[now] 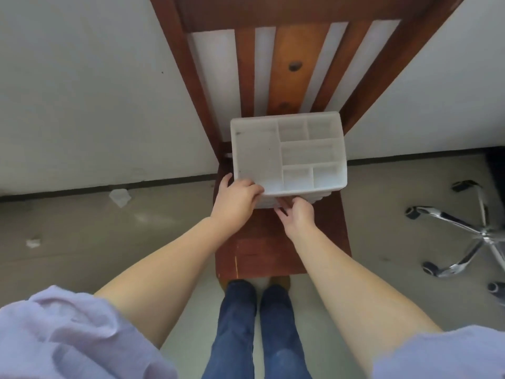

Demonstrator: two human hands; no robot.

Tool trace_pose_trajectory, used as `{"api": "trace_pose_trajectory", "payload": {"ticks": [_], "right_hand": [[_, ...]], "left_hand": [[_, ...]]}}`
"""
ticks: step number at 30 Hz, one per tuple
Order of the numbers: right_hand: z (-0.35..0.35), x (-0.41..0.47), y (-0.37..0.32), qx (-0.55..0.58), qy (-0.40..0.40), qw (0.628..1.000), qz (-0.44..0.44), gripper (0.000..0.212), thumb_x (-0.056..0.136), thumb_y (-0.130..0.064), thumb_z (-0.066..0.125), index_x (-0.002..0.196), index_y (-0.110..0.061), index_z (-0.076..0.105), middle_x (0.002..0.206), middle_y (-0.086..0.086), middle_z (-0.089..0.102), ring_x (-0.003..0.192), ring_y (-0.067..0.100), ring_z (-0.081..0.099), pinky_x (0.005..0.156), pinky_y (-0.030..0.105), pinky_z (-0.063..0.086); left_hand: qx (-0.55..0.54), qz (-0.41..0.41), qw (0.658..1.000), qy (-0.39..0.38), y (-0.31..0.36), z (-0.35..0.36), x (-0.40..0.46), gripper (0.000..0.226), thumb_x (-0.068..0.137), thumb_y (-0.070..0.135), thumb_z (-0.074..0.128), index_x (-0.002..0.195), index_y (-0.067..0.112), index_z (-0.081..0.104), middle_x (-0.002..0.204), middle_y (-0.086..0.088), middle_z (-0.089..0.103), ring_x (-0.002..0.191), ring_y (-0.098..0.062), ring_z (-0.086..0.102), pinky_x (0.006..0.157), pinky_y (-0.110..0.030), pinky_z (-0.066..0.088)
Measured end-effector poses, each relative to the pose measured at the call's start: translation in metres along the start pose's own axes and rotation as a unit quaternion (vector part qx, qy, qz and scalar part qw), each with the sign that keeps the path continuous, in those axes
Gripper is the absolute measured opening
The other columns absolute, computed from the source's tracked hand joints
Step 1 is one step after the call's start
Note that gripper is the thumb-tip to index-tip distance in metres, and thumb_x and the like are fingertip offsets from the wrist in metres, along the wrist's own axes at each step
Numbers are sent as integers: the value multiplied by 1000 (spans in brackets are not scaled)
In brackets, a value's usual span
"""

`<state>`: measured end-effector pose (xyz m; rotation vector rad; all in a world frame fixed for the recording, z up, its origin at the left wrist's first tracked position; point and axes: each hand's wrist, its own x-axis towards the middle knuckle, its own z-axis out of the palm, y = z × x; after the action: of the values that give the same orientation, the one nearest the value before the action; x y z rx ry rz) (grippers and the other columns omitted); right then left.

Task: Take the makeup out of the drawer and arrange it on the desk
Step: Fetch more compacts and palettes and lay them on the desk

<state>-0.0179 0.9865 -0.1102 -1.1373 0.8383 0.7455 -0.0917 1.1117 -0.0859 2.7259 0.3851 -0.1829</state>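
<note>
Your left hand (237, 196) sits at the near left corner of a white plastic organizer (287, 153), its fingers curled over the top rim and gripping it, with the thumb out to the left side. Your right hand (296, 213) is just beside it, lower down against the front face of the organizer, where ridged drawer fronts (308, 199) show below the top tray. Its fingers reach in toward those fronts, but from this angle you cannot tell whether they pinch a drawer or only touch it. The two hands are close together without touching.

The organizer's top is split into compartments: one large bay on the left, two small ones along the far edge, a long one across the middle, and two small ones along the near edge. No makeup can be made out in any of them, and the drawer contents are hidden.

The organizer stands toward the back of a reddish-brown wooden chair seat (273, 250), right up against the slatted chair back (296, 64), which leans toward a white wall (95, 91).

Your bare forearms run down to pale lilac sleeves (68, 337), and blue jeans (254, 332) show between them. On the grey floor (109, 242) lie scraps of white paper (119, 196), and the chrome base of an office chair (470, 231) stands well off to the right.
</note>
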Motion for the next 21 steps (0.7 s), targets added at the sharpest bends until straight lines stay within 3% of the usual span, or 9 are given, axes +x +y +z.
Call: {"api": "trace_pose_trajectory", "payload": {"ticks": [3, 9, 13, 16, 17, 19, 21], "right_hand": [[0, 7, 2, 63, 14, 998, 16, 32, 95, 1, 29, 115, -7, 53, 95, 13, 61, 87, 22, 62, 85, 41, 49], [-37, -11, 34, 45, 24, 997, 49, 31, 91, 8, 39, 115, -6, 54, 90, 12, 62, 83, 22, 63, 68, 33, 53], [-74, -33, 54, 69, 29, 994, 83, 29, 94, 9, 29, 106, -2, 53, 96, 17, 62, 89, 25, 62, 89, 41, 49], [-90, -37, 53, 57, 12, 993, 102, 31, 96, 8, 24, 114, -3, 46, 105, 20, 60, 93, 27, 62, 88, 44, 47], [-93, -37, 49, 20, -2, 993, 119, 30, 97, 6, 25, 117, -2, 46, 110, 21, 61, 95, 27, 63, 85, 42, 49], [-95, -46, 30, -179, -61, 971, 148, 27, 99, 0, 28, 114, -1, 51, 111, 19, 64, 94, 25, 66, 78, 35, 53], [-95, -59, 2, -441, -137, 880, 110, 28, 98, -4, 31, 104, -5, 58, 98, 10, 69, 83, 17, 68, 69, 26, 55]], "left_hand": [[6, 20, 1000, 23, -3, 2, 5, 16, 90, 18, 57, 94, 17, 73, 88, -3, 69, 91, -28, 63, 101, -49, 33], [12, 32, 999, 41, 0, -1, 5, 16, 84, 17, 58, 85, 17, 74, 78, -3, 69, 81, -30, 64, 96, -47, 37], [12, 37, 997, 62, -1, 2, 3, 11, 85, 16, 64, 86, 16, 74, 80, -3, 69, 83, -29, 64, 96, -49, 38], [16, 40, 996, 77, -1, 6, 3, 8, 84, 18, 67, 86, 16, 74, 81, -3, 68, 82, -29, 65, 96, -52, 38], [23, 37, 996, 84, -1, 6, 2, 7, 84, 18, 68, 88, 16, 73, 82, -3, 67, 82, -28, 64, 97, -53, 38], [56, 40, 991, 113, 1, 7, -5, 15, 82, 15, 66, 97, 14, 69, 90, -6, 65, 85, -29, 62, 96, -51, 38], [71, 87, 983, 147, 4, 11, -21, 20, 80, 12, 58, 99, 11, 65, 95, -8, 62, 84, -29, 58, 87, -43, 38]]}}
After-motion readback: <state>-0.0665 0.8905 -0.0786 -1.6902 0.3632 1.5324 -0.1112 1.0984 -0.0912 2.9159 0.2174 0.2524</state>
